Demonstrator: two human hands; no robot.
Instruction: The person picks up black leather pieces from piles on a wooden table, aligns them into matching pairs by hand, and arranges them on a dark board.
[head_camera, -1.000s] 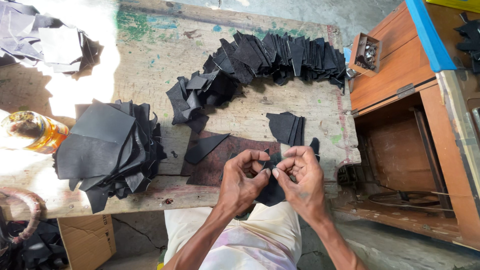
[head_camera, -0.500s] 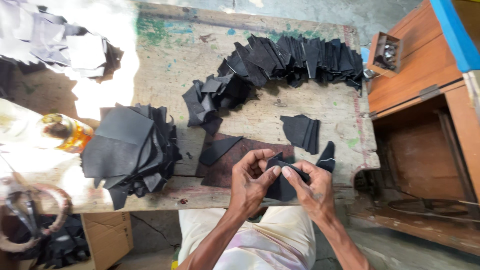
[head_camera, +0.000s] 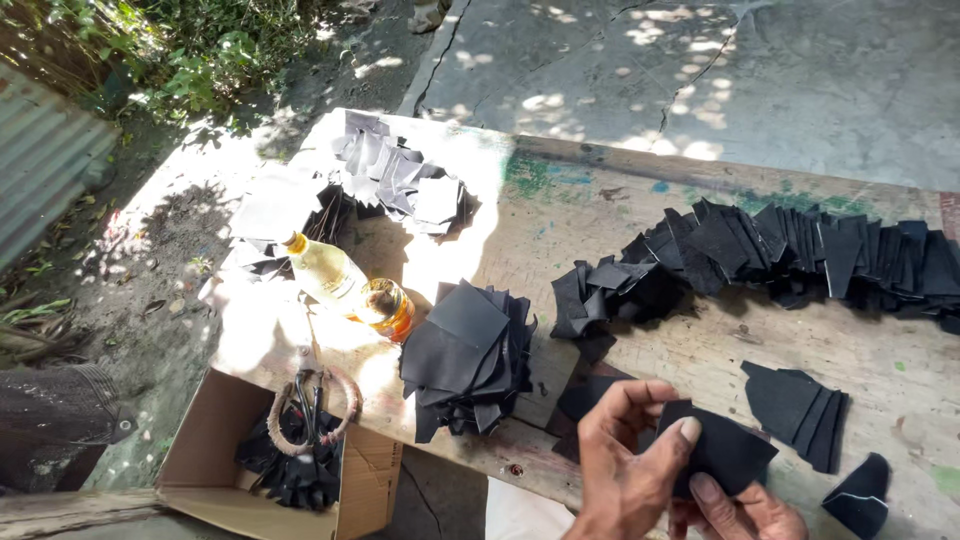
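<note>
My left hand (head_camera: 625, 460) and my right hand (head_camera: 745, 510) together hold one flat black leather piece (head_camera: 730, 450) at the bottom of the view, just above the near edge of the wooden workbench (head_camera: 700, 350). The left thumb presses on top of the piece; the right hand's fingers sit under it. A dark brown board (head_camera: 585, 395) lies on the bench just behind my left hand. A small stack of black pieces (head_camera: 800, 410) lies to the right, and a single curved black piece (head_camera: 860, 500) sits near the right corner.
A pile of black cut pieces (head_camera: 465, 355) lies left of my hands. A long row of overlapping black pieces (head_camera: 780, 250) runs along the far side. A plastic bottle (head_camera: 325, 270) and amber jar (head_camera: 385, 310) stand in sunlight. Scissors (head_camera: 310, 405) rest over a cardboard box (head_camera: 200, 470).
The camera has swung left, so the bench's left end, the box and the ground now show. My hands still hold a black piece, now at the bottom right of view.
</note>
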